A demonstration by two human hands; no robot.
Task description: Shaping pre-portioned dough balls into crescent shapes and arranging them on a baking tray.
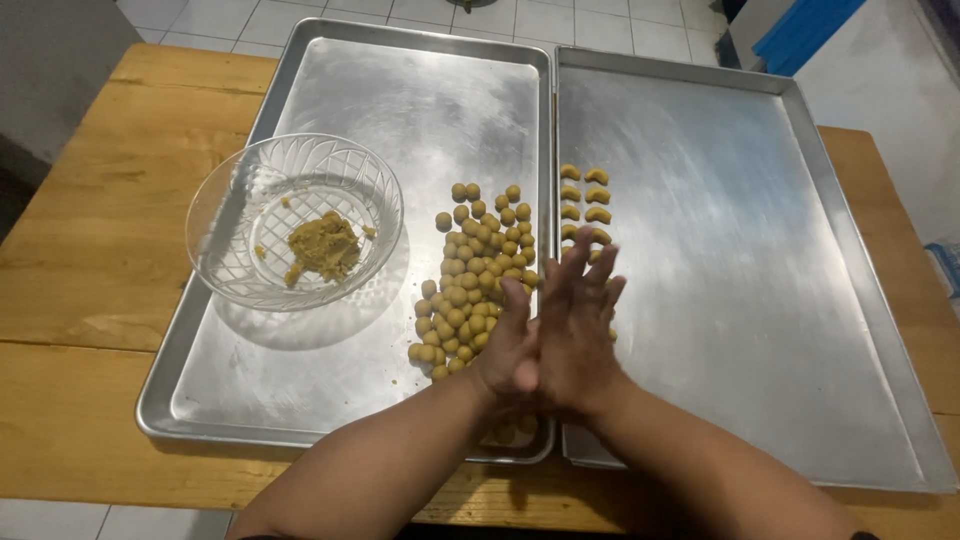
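My left hand and my right hand are pressed palm to palm over the seam between two metal trays, fingers stretched out and slightly blurred. Whatever lies between the palms is hidden. Just beyond my left hand, several small yellow-brown dough balls are heaped on the left tray. Several curved, crescent-shaped dough pieces lie in two short rows at the near-left part of the right tray, partly behind my right fingers.
A clear cut-glass bowl with a lump of the same dough stands on the left tray. Both trays rest on a wooden table. White floor tiles and a blue object lie beyond.
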